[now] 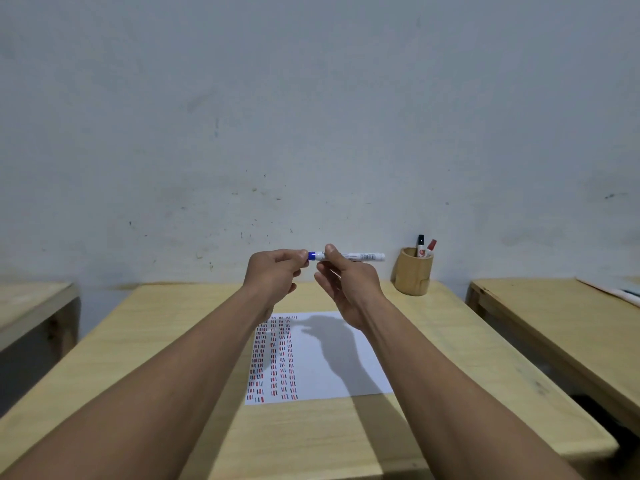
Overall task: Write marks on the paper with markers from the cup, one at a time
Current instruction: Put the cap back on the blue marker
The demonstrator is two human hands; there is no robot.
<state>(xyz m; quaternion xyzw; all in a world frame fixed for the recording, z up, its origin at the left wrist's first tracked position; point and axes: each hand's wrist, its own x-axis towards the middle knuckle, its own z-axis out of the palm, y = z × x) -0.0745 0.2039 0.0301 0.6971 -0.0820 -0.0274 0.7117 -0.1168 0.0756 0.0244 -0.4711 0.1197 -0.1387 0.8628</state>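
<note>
lying level, left to right, the blue marker [346,256] hangs in the air above the paper's [332,362] far edge. right hand [346,282] clamps its white barrel; left hand [277,271] pinches the blue cap end. separating them likely means pulling straight along that axis.

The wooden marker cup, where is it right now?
In the head view the round wooden marker cup stands at the far right corner of the light wooden table, against the wall, beyond the white paper, holding a black marker and a red marker.
</note>
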